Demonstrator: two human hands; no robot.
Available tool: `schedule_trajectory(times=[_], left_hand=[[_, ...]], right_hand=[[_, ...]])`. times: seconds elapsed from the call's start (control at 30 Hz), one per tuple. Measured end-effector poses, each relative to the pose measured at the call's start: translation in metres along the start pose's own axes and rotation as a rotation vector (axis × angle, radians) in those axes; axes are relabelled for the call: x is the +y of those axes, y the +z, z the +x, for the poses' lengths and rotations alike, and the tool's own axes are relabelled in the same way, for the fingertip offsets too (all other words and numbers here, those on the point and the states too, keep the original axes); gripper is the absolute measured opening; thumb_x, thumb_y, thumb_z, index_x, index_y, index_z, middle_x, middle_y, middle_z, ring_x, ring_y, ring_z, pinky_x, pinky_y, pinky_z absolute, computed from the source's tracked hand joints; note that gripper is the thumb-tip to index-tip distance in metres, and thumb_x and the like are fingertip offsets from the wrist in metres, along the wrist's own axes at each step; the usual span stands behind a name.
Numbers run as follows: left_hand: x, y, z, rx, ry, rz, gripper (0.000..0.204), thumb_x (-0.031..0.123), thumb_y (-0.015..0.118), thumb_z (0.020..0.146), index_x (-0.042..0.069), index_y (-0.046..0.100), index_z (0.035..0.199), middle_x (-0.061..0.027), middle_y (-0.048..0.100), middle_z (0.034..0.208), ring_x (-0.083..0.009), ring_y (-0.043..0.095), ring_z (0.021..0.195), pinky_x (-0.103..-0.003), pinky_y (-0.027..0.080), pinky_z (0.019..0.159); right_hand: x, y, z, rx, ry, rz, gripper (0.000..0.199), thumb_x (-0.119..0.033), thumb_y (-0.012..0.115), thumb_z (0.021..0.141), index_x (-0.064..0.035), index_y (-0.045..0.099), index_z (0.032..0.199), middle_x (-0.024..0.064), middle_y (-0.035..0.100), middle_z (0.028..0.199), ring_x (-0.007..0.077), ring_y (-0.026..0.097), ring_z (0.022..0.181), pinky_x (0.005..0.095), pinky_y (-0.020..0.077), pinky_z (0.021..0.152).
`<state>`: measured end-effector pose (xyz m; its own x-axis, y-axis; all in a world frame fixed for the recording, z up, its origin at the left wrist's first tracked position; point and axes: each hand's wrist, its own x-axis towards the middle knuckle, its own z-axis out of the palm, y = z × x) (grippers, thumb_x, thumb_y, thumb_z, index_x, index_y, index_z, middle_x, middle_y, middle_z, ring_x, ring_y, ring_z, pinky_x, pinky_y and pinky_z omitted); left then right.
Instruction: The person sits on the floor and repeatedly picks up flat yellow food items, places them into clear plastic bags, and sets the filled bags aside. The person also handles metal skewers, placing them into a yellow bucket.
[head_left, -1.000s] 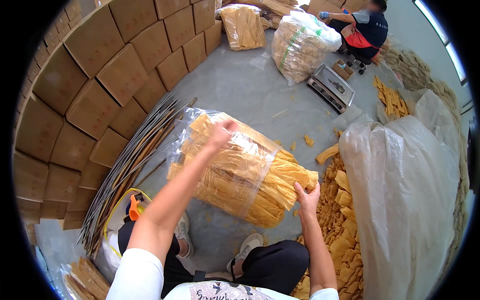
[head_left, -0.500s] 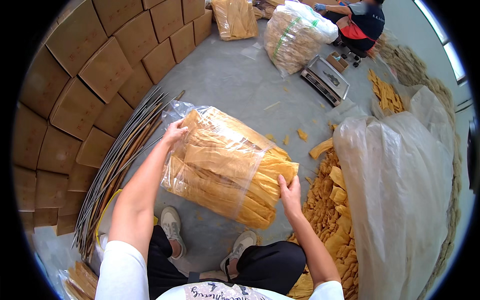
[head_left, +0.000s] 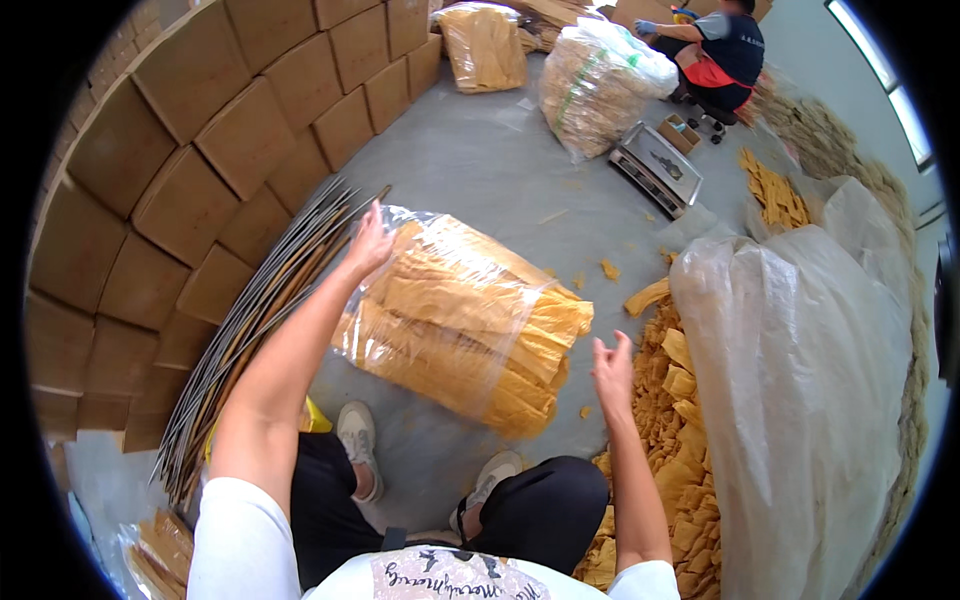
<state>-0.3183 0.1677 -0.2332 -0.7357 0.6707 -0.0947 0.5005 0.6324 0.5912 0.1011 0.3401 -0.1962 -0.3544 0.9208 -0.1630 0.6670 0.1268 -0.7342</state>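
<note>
Bag gripped by left hand, right hand open

Scale sits on the grey floor. Just left of the scale stands a tied clear sack of yellow sheets; further left, a smaller filled bag. Behind the scale a person sits low. Stacked cartons form a wall well left of the scale, flattened cardboard leaning against them. Right of the scale lie loose yellow sheets; nearer the camera, a large clear sack and a yellow heap.
</note>
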Motion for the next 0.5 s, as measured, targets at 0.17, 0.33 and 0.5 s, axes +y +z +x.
schedule_trajectory(times=[0.17, 0.33, 0.5], left_hand=[[0.077, -0.098, -0.069, -0.252, 0.266, 0.102, 0.071, 0.027, 0.053, 0.089, 0.001, 0.014, 0.143, -0.0225, 0.023, 0.145, -0.0309, 0.024, 0.135, -0.034, 0.020, 0.111], [0.069, -0.145, -0.155, -0.601, 0.332, 0.204, 0.064, 0.037, 0.052, 0.090, 0.006, 0.026, 0.141, -0.0194, 0.037, 0.138, -0.0299, 0.041, 0.125, -0.036, 0.034, 0.103], [0.028, -0.146, -0.228, -0.716, 0.238, 0.122, 0.062, 0.041, 0.052, 0.090, 0.001, 0.036, 0.135, -0.0199, 0.051, 0.126, -0.0286, 0.055, 0.108, -0.035, 0.043, 0.091]], right_hand=[[0.132, -0.043, -0.086, -0.085, 0.228, 0.293, 0.036, -0.010, 0.056, 0.086, 0.0003, 0.046, 0.119, 0.0038, 0.053, 0.071, 0.0101, 0.050, 0.054, 0.0246, 0.0417, 0.048], [0.256, -0.039, -0.208, -0.100, 0.194, -0.038, 0.022, -0.018, 0.063, 0.078, 0.0020, 0.061, 0.086, 0.0081, 0.058, 0.066, 0.0150, 0.055, 0.063, 0.0316, 0.0441, 0.060], [0.245, -0.042, -0.279, -0.257, 0.197, -0.180, 0.029, -0.028, 0.062, 0.075, -0.0009, 0.064, 0.088, 0.0166, 0.062, 0.070, 0.0285, 0.062, 0.069, 0.0364, 0.0466, 0.064]])
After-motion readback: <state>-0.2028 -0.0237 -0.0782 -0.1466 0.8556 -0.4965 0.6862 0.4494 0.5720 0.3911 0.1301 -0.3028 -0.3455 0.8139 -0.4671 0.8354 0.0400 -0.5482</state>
